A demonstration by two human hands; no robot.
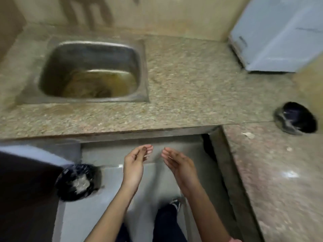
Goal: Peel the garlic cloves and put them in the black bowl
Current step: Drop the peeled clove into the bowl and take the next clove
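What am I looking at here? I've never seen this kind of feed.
No machine here: a person works bare-handed, and the one picture comes from a camera on their head, looking down. The left hand and right hand hang open above the floor, before the counter; neither visibly holds anything. The counter carries a steel sink on the left and the black bowl far right, with pale scraps near it. A black bin stands on the floor at left. I cannot make out any garlic in the blur.
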